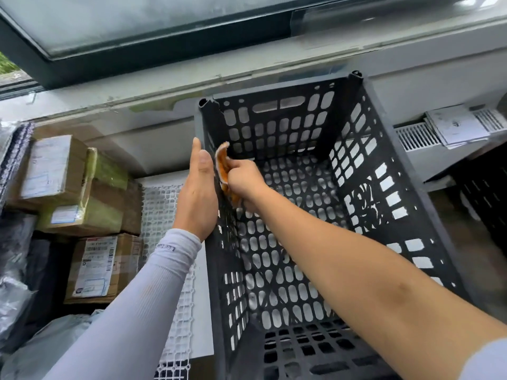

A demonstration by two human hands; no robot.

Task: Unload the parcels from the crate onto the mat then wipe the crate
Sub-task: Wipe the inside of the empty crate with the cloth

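White lattice mat [159, 212] carries parcels [79, 187] beside crate [384, 171].

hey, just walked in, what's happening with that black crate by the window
A person is wiping the black crate, which has no parcels in it. The right hand grips an orange cloth against the inside of the crate's left wall, while the left hand lies flat on the outside. The cardboard parcels sit stacked to the left.

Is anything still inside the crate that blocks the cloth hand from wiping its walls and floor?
Nothing visible does. The crate holds no parcels. The right hand grips the orange cloth against the inside of the left wall, while the left hand rests flat on that wall's outside. The boxes lie to its left.
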